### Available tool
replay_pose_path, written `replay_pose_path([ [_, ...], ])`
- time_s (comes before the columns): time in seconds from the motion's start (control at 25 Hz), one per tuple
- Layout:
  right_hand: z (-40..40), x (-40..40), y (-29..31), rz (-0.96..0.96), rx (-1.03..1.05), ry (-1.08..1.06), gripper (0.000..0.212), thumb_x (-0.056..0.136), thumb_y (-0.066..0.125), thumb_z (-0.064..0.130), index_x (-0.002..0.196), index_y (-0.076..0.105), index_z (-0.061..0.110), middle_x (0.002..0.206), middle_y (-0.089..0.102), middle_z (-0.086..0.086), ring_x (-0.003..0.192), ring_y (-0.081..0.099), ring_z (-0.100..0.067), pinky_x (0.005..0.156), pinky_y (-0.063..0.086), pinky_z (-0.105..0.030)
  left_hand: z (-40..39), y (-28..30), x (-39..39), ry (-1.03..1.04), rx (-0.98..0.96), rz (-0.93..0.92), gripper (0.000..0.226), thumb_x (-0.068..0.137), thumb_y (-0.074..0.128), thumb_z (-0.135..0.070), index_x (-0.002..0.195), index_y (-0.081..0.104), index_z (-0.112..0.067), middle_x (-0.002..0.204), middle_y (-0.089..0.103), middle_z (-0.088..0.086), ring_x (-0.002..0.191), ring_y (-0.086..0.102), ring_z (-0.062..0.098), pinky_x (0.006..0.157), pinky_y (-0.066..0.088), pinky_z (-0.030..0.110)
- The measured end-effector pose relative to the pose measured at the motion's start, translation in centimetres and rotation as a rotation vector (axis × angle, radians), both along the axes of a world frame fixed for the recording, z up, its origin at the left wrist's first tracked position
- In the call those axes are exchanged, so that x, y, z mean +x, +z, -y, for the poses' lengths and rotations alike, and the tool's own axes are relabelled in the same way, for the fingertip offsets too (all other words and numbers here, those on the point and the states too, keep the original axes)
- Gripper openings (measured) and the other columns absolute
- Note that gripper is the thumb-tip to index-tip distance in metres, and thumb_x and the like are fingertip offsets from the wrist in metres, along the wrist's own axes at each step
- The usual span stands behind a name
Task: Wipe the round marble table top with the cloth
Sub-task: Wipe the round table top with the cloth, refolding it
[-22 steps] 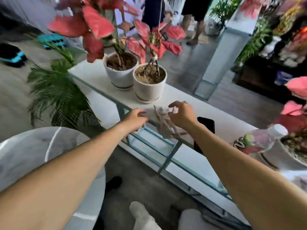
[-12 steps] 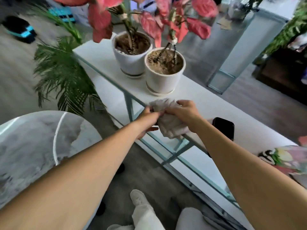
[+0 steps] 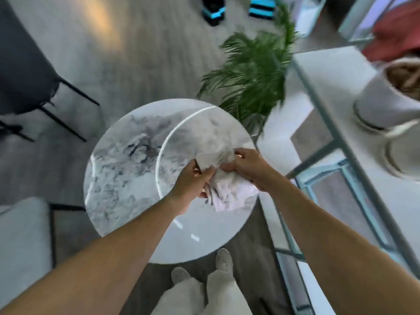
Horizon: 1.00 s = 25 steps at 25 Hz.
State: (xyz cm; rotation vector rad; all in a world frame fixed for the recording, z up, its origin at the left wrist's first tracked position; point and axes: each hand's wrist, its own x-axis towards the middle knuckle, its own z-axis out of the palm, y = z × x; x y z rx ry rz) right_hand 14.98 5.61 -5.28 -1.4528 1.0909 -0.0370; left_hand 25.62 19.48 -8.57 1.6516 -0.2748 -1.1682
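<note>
The round marble table top (image 3: 122,178) is white with grey veins and fills the middle of the head view. A crumpled pale cloth (image 3: 223,189) hangs bunched over the table's right side. My left hand (image 3: 193,183) grips the cloth's left part, and my right hand (image 3: 247,165) grips its upper right part. Both hands hold the cloth together above the marble. I cannot tell whether the cloth touches the surface. A bright curved reflection crosses the table top.
A white console shelf (image 3: 329,71) with a glass-and-metal frame stands on the right, carrying white plant pots (image 3: 381,103). A green palm plant (image 3: 252,71) sits just beyond the table. Dark chair legs (image 3: 68,98) are at left, a grey cushion (image 3: 22,242) at lower left. My feet (image 3: 223,262) stand below the table.
The cloth has come off the white shelf in both hands and now hangs over the marble table. My view has swung left and down from the shelf to the table.
</note>
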Motion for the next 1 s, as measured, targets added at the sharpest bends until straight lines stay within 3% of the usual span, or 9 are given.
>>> replay_pose_path([
  [0.12,-4.2,6.2,-3.1,-0.035,-0.081,0.082,0.047,0.065,0.079,0.017,0.11,0.07,0.026,0.103,0.072,-0.001,0.095,0.068,-0.022,0.077,0.059,-0.036,-5.1,-1.8,4.3,0.109,0.052,0.057,0.026,0.092,0.067,-0.023,0.11,0.056,-0.01,0.086,0.065,0.003,0.07,0.066,0.022,0.056,0.057,0.033],
  [0.24,-8.9,7.7,-6.9,-0.369,-0.563,0.234,0.065,0.077,0.067,0.029,0.138,0.045,0.035,0.137,0.048,-0.009,0.128,0.043,-0.033,0.104,0.042,-0.049,-9.2,-4.8,6.3,0.168,0.239,0.159,0.018,0.087,0.067,-0.019,0.102,0.059,-0.015,0.09,0.067,0.004,0.085,0.067,0.026,0.074,0.059,0.039],
  [0.32,-12.9,8.0,-9.3,-0.414,-0.764,0.402,0.062,0.088,0.054,0.039,0.145,0.03,0.042,0.157,0.025,-0.008,0.145,0.017,-0.035,0.115,0.019,-0.057,-12.2,-7.2,8.0,0.102,0.481,0.482,0.023,0.085,0.063,-0.024,0.108,0.06,-0.025,0.112,0.065,0.003,0.108,0.06,0.025,0.087,0.051,0.037],
  [0.44,-17.3,8.8,-13.7,-0.395,-0.777,0.556,0.062,0.093,0.032,0.063,0.15,0.011,0.047,0.166,-0.004,-0.002,0.151,-0.008,-0.034,0.12,-0.002,-0.058,-15.3,-9.9,10.8,-0.129,0.641,0.837,0.038,0.093,0.054,-0.036,0.13,0.051,-0.037,0.154,0.037,0.001,0.143,0.025,0.027,0.113,0.026,0.049],
  [0.56,-16.1,10.0,-16.4,-0.411,-0.99,0.6,0.061,0.095,0.025,0.065,0.152,0.015,0.044,0.166,0.002,-0.006,0.152,-0.005,-0.037,0.121,0.004,-0.058,-15.9,-12.1,13.9,-0.282,0.681,1.003,0.046,0.098,0.034,-0.053,0.144,0.028,-0.047,0.165,0.007,-0.002,0.152,-0.004,0.028,0.116,0.004,0.064],
  [0.68,-8.9,15.9,-18.0,-0.296,-1.1,0.744,0.057,0.096,0.019,0.063,0.151,0.009,0.047,0.167,-0.001,0.001,0.152,-0.007,-0.03,0.12,0.009,-0.058,-15.0,-14.2,18.5,-0.328,0.703,1.119,0.055,0.097,0.013,-0.064,0.149,0.007,-0.049,0.166,-0.006,-0.004,0.151,-0.011,0.027,0.114,-0.001,0.068],
  [0.84,-2.8,25.6,-18.2,-0.387,-1.056,0.549,0.056,0.098,0.014,0.058,0.152,0.006,0.046,0.167,-0.003,0.002,0.152,-0.008,-0.029,0.121,0.004,-0.057,-12.8,-15.3,23.7,-0.276,0.743,1.138,0.055,0.097,0.01,-0.062,0.151,0.006,-0.047,0.166,-0.004,-0.002,0.151,-0.01,0.026,0.115,-0.001,0.068],
  [0.92,-6.3,23.3,-18.3,-0.31,-1.101,0.569,0.052,0.1,0.016,0.054,0.152,0.013,0.043,0.166,0.004,0.001,0.152,-0.002,-0.031,0.121,0.01,-0.058,-12.0,-15.4,24.0,-0.252,0.743,1.142,0.054,0.099,0.012,-0.058,0.151,0.008,-0.044,0.166,-0.002,0.0,0.151,-0.01,0.028,0.115,-0.002,0.068],
  [1.0,-11.7,17.2,-17.9,-0.135,-1.12,0.743,0.05,0.103,0.024,0.05,0.151,0.02,0.042,0.166,0.009,0.002,0.152,0.001,-0.031,0.12,0.016,-0.058,-11.8,-15.4,23.8,-0.22,0.747,1.161,0.053,0.1,0.014,-0.055,0.151,0.01,-0.043,0.166,0.002,0.001,0.152,-0.007,0.029,0.115,0.0,0.068],
])
